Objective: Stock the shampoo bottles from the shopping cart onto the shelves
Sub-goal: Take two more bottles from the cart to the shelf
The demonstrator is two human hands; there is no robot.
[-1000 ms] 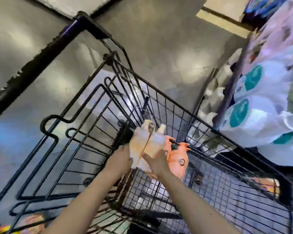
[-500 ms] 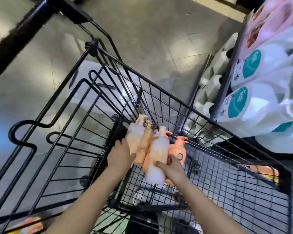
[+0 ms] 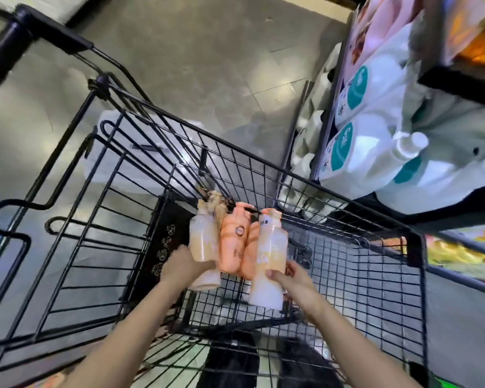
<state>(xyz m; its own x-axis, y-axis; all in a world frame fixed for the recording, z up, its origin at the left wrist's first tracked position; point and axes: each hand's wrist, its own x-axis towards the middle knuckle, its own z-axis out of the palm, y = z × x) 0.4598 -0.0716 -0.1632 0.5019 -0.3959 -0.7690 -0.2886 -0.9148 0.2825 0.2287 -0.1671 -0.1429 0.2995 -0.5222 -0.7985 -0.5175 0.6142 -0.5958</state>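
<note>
Glossy grey tiled floor (image 3: pixel 207 51), dark shelving (image 3: pixel 459 82)

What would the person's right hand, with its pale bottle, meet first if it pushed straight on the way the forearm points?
Probably the orange bottles right beside the pale bottle that the right hand holds; past them is the cart's far wire wall. Depth is unclear.

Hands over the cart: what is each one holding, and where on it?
Left hand grips the pale cream pump bottle at its lower body; right hand grips the taller pale cream bottle low down. Orange bottles sit between.
</note>
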